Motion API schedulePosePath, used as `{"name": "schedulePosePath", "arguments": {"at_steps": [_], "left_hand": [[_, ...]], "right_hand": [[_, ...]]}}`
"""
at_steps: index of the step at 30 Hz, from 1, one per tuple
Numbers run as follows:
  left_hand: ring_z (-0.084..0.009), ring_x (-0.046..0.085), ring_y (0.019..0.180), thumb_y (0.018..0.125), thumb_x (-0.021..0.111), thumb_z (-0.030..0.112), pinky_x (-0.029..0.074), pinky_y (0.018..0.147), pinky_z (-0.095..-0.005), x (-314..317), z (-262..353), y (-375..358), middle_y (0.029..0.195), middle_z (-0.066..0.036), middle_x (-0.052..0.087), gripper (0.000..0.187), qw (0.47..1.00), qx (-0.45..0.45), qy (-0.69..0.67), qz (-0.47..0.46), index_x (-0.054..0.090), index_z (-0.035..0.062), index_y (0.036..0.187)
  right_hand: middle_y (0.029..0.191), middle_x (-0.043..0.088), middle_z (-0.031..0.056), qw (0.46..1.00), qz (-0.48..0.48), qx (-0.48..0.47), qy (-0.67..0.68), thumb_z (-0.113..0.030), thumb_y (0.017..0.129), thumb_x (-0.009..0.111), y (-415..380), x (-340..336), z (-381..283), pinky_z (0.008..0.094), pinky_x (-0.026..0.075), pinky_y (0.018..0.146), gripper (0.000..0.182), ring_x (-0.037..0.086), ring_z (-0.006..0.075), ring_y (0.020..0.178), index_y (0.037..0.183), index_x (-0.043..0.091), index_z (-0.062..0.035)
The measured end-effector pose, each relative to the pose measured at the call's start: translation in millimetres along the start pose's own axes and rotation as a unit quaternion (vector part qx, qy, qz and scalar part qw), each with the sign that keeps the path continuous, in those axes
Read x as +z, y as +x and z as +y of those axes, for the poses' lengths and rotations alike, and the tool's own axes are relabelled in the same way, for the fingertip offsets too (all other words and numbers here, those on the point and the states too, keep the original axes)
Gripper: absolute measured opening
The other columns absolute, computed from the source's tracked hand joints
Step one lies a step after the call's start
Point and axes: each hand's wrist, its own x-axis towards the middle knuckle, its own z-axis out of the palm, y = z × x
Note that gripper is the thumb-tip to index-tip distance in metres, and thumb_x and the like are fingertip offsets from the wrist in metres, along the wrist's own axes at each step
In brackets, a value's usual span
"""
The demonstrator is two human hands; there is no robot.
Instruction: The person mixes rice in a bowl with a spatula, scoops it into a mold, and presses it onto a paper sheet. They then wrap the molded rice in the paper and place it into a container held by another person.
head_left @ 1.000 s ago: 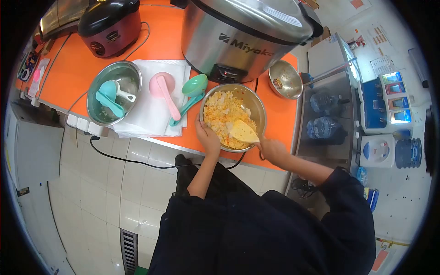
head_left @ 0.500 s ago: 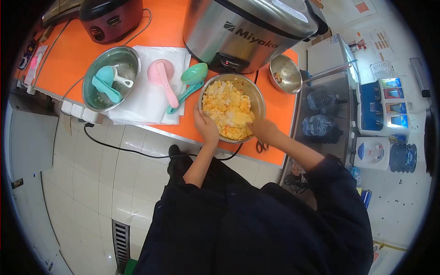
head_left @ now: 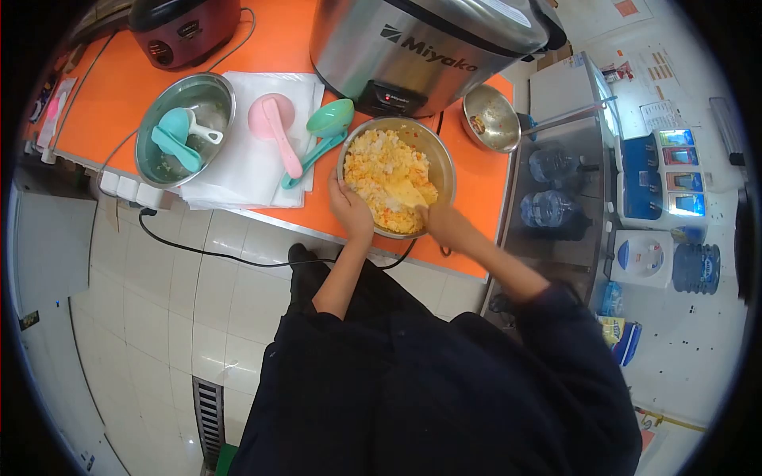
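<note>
A green bowl (head_left: 163,170) with spoons in it is by white paper (head_left: 238,186). A pink spoon (head_left: 271,119) and a green spoon (head_left: 330,119) lie next. The left hand (head_left: 351,210) is part curled on the rice bowl (head_left: 447,159), on the orange surface (head_left: 476,214) below a big cooker (head_left: 397,55). The right hand (head_left: 446,226) is closed round a yellow paddle (head_left: 408,193) in the rice.

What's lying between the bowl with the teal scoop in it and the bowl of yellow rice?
White paper with a pink scoop on it, then a green scoop close to the rice bowl. You see it in the head camera's view.
</note>
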Motion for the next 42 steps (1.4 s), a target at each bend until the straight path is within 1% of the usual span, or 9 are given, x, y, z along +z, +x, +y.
{"name": "schedulePosePath", "arguments": {"at_steps": [2,4,10,22,24,27,32,38,42], "left_hand": [[-0.0243,0.053,0.096,0.091,0.029,0.009,0.040,0.082,-0.0324,0,0,6,0.106,-0.017,0.053,0.031,1.000,-0.002,-0.028,-0.014,0.043,-0.0035,0.115],[-0.0241,0.053,0.096,0.091,0.029,0.009,0.040,0.082,-0.0324,-2,-5,4,0.106,-0.017,0.053,0.031,0.999,-0.004,-0.035,-0.025,0.043,-0.0038,0.115],[-0.0235,0.053,0.095,0.091,0.029,0.009,0.040,0.082,-0.0324,3,4,4,0.105,-0.017,0.053,0.031,1.000,-0.008,-0.028,-0.010,0.043,-0.0043,0.115],[-0.0274,0.053,0.095,0.090,0.031,0.008,0.040,0.081,-0.0340,3,-5,2,0.106,-0.018,0.053,0.029,1.000,0.007,-0.002,-0.001,0.044,-0.0042,0.113],[-0.0275,0.053,0.096,0.090,0.031,0.008,0.040,0.081,-0.0340,5,-6,4,0.106,-0.019,0.053,0.029,1.000,0.003,-0.011,0.006,0.044,-0.0042,0.113],[-0.0276,0.053,0.095,0.090,0.030,0.008,0.040,0.081,-0.0338,4,-8,3,0.106,-0.019,0.053,0.029,1.000,-0.001,-0.008,0.005,0.044,-0.0039,0.113],[-0.0269,0.054,0.094,0.090,0.030,0.007,0.041,0.080,-0.0335,2,-2,3,0.103,-0.018,0.054,0.029,1.000,0.001,-0.004,-0.005,0.044,-0.0039,0.113],[-0.0255,0.055,0.092,0.090,0.030,0.008,0.042,0.079,-0.0329,4,-3,4,0.102,-0.017,0.055,0.029,1.000,0.011,-0.005,0.005,0.045,-0.0026,0.112],[-0.0253,0.055,0.092,0.090,0.030,0.008,0.042,0.079,-0.0330,4,1,4,0.102,-0.017,0.055,0.029,1.000,0.014,-0.012,-0.008,0.045,-0.0023,0.113]], "right_hand": [[0.074,0.059,0.0206,0.980,-0.091,0.121,0.128,-0.029,0.091,0.028,-19,-19,-19,0.0421,0.048,0.061,0.041,0.060,0.0306,0.069,0.091,0.057,0.0007],[0.068,0.058,0.0172,0.962,0.067,-0.208,-0.162,-0.033,0.091,0.027,10,-6,51,0.0416,0.047,0.050,0.047,0.059,0.0278,0.057,0.088,0.058,0.0021],[0.067,0.056,0.0171,0.990,-0.105,0.094,-0.015,-0.033,0.089,0.032,16,-84,38,0.0400,0.047,0.050,0.043,0.057,0.0251,0.053,0.097,0.058,0.0001],[0.075,0.061,0.0112,0.943,-0.039,-0.220,-0.247,-0.030,0.091,0.032,60,-54,46,0.0402,0.049,0.063,0.038,0.060,0.0285,0.079,0.090,0.059,-0.0031],[0.080,0.062,0.0119,0.973,-0.183,0.136,-0.043,-0.034,0.088,0.038,21,-89,19,0.0403,0.049,0.063,0.037,0.060,0.0294,0.080,0.090,0.059,-0.0040],[0.077,0.062,0.0131,0.970,0.060,-0.119,-0.204,-0.039,0.086,0.040,55,7,63,0.0401,0.048,0.060,0.040,0.060,0.0290,0.075,0.091,0.060,-0.0045],[0.083,0.062,0.0124,0.982,-0.170,0.076,-0.039,-0.033,0.087,0.038,29,-76,21,0.0384,0.049,0.060,0.037,0.061,0.0239,0.068,0.102,0.058,-0.0062],[0.064,0.053,0.0071,0.998,0.044,0.021,-0.047,-0.041,0.086,0.035,63,-17,47,0.0298,0.040,0.045,0.043,0.048,0.0151,0.050,0.108,0.056,-0.0099],[0.063,0.049,0.0054,0.978,-0.145,0.096,-0.118,-0.046,0.084,0.036,39,-115,28,0.0282,0.036,0.043,0.047,0.041,0.0133,0.047,0.107,0.055,-0.0092]]}}
